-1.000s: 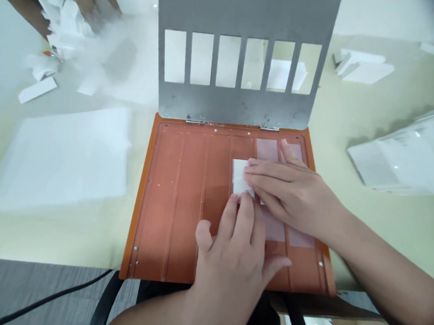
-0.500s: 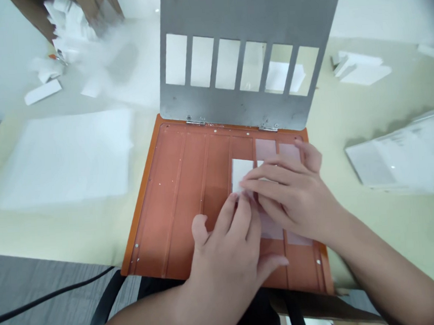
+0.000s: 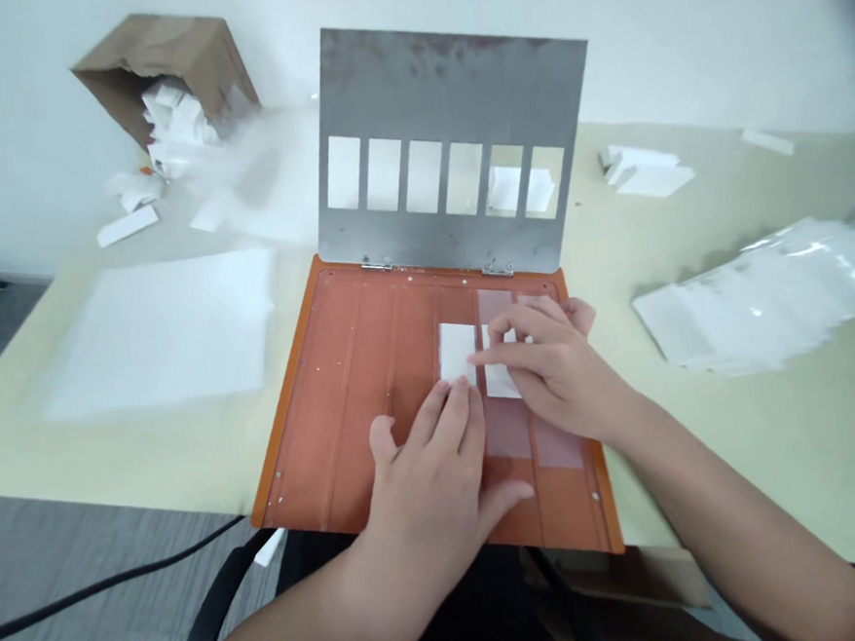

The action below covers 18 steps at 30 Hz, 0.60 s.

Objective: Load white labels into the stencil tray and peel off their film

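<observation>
On the orange board (image 3: 344, 385) of a hinged frame, a small white rectangular card (image 3: 457, 348) lies between raised ribs. My left hand (image 3: 431, 486) rests open on the board, its fingertips at the card's lower edge and its thumb spread out. Over a second white card (image 3: 502, 384) to the right hovers my right hand (image 3: 559, 370), with its index finger stretched out to touch the first card's right side. Its other fingers are bent and hold nothing that I can see. Pale pinkish strips (image 3: 508, 430) show under the second card and farther right.
Behind the board stands its raised grey metal lid (image 3: 447, 85) with a row of rectangular windows. A white sheet (image 3: 165, 329) lies at left, below a tipped cardboard box (image 3: 226, 61) of white scraps. To the right are fanned, plastic-wrapped white pieces (image 3: 735, 314) and a small white stack (image 3: 652, 176).
My head view has tilted up, bringing the whole lid and box into view. My right hand has drawn slightly right off the first card, baring more of the second. My left hand stays at the first card's edge.
</observation>
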{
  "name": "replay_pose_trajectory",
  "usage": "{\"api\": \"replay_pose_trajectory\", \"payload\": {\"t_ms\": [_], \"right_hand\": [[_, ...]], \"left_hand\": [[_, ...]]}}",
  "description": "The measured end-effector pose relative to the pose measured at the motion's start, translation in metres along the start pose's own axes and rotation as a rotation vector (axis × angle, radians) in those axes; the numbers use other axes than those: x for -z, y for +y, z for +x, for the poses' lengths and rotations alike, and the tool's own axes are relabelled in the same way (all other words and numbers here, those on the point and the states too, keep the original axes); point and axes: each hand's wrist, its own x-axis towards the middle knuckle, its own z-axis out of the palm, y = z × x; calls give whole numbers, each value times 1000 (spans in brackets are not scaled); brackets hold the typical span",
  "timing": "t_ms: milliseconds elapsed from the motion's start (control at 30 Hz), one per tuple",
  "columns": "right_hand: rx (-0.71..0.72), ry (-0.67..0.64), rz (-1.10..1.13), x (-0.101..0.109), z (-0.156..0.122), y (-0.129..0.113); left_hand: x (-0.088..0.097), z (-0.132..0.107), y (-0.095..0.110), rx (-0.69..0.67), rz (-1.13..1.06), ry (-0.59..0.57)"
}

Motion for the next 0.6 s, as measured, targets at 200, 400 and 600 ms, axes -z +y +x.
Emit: {"api": "replay_pose_trajectory", "payload": {"t_ms": [200,400,600], "right_hand": [[-132,36,-45,-7,4,3],[-195,57,-180,-17,11,0],[-259,36,41,-12,19,-7]], "left_hand": [[0,2,2,19,13,6],[-3,0,7,30,65,29],[-6,-6,10,35,110,73]]}}
